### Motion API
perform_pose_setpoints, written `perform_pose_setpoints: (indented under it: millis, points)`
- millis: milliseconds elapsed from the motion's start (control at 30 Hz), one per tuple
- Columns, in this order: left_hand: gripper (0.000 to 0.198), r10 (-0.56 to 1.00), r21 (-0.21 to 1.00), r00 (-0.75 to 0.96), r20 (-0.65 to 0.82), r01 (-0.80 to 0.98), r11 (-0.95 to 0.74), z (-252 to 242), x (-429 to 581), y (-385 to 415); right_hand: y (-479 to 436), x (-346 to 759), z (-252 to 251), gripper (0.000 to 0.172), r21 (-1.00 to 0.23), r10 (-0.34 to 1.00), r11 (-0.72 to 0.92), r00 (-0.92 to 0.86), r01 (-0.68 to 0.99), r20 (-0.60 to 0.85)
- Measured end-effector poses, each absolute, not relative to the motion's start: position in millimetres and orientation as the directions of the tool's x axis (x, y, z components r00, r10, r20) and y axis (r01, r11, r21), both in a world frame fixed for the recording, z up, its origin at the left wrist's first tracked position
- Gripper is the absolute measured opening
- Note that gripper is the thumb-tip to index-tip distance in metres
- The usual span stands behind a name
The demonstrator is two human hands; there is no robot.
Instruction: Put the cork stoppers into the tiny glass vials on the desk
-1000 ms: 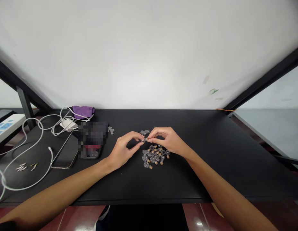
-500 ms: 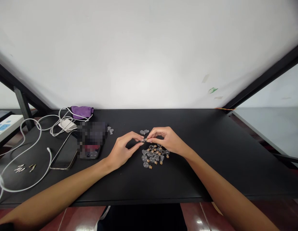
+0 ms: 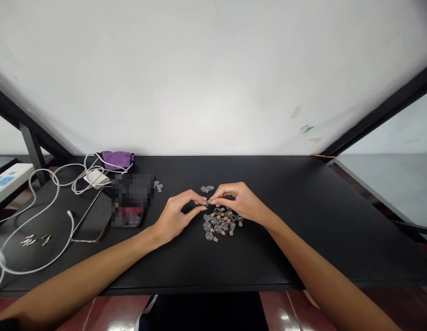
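Note:
Between my two hands is a tiny clear glass bottle point(image 3: 205, 203), held just above the black table. My left hand point(image 3: 175, 217) pinches its rounded body between thumb and fingers. From the other side, my right hand point(image 3: 239, 201) has thumb and forefinger closed on the neck end, at the cork, which the fingertips mostly hide. Just below lies a pile of small corked bottles point(image 3: 218, 227) in various shapes, partly beneath my right hand. Beyond my fingers rest a few clear little bottles point(image 3: 207, 189), with no cork showing on them.
More clear glass pieces point(image 3: 158, 186) lie by a blurred dark object point(image 3: 132, 197). Farther left are a phone point(image 3: 91, 220), a white charger point(image 3: 96, 179) with looping cable, a purple cloth item point(image 3: 117, 160), small metal pieces point(image 3: 28, 240) and a power strip point(image 3: 9, 181). A white wall stands behind.
Almost nothing differs. Both hands keep their pinch on the tiny bottle, which has shifted very slightly; the view itself moved a little.

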State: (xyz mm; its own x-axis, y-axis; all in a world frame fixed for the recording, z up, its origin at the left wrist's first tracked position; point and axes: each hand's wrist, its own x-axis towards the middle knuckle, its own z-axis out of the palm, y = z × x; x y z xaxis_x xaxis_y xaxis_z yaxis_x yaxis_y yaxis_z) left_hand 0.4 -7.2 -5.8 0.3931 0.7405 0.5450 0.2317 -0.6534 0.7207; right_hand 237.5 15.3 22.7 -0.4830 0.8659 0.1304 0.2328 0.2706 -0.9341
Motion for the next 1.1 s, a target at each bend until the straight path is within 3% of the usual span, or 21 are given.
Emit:
perform_pose_setpoints:
  millis: [600, 1100]
  points:
    - [0.007, 0.716, 0.676, 0.395, 0.576, 0.263, -0.688, -2.6, 0.7, -8.0, 15.3, 235.7, 16.4, 0.023, -0.962, 0.87, 0.192, -0.487, 0.195, 0.075]
    - [0.009, 0.707, 0.654, 0.446, 0.549, 0.299, -0.695, -4.2, -0.9, -8.7, 14.4, 237.2, 24.7, 0.021, -0.913, 0.853, 0.288, -0.511, 0.29, 0.106]
